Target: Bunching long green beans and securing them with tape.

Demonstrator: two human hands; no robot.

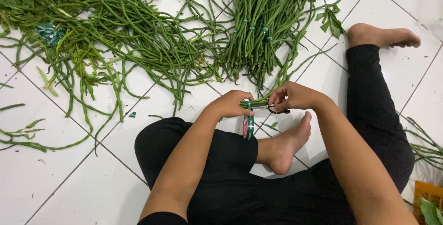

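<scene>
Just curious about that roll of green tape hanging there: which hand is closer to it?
Left. The left hand sits right above the roll of green tape, apparently holding its strip; the right hand is farther, up to its right.

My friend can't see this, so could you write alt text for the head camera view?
A seated person's left hand grips a bundle of long beans while the right hand works scissors at green tape. More beans lie across the white tiled floor.

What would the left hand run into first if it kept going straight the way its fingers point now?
The left hand points right, along the small bunch of green long beans it grips. Straight on, it would most likely meet the right hand, which holds black-handled scissors close by; depth is hard to judge.
</scene>
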